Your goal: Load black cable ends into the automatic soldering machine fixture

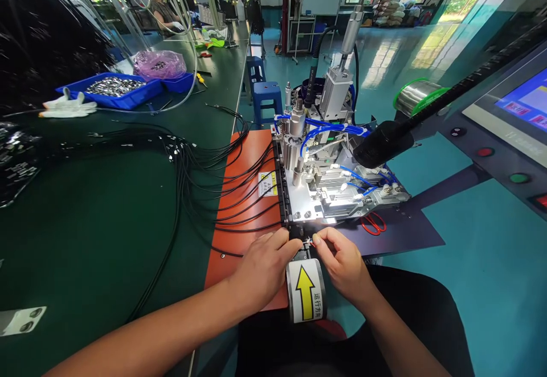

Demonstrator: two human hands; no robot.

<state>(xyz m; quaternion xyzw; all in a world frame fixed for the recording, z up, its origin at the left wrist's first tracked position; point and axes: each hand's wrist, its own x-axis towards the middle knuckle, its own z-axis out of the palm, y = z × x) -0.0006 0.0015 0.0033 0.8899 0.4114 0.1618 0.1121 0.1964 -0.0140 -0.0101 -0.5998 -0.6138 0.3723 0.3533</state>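
My left hand is closed at the near end of the machine's black rail, with its thumb and forefinger pressed together. A black cable runs from the left into its grip. Close beside it, my right hand pinches the thin coloured wires at the cable's tip; a red one shows. Just beyond both hands stands the silver soldering-type machine. More black cables lie across the orange plate with their ends at its rail. Below my hands is a roller-like cylinder with a yellow arrow.
A cable bundle lies on the green table. Farther off are a blue tray of metal parts and white gloves. A black arm slants in from the right, near a control panel. Red-handled scissors lie right. A person sits far back.
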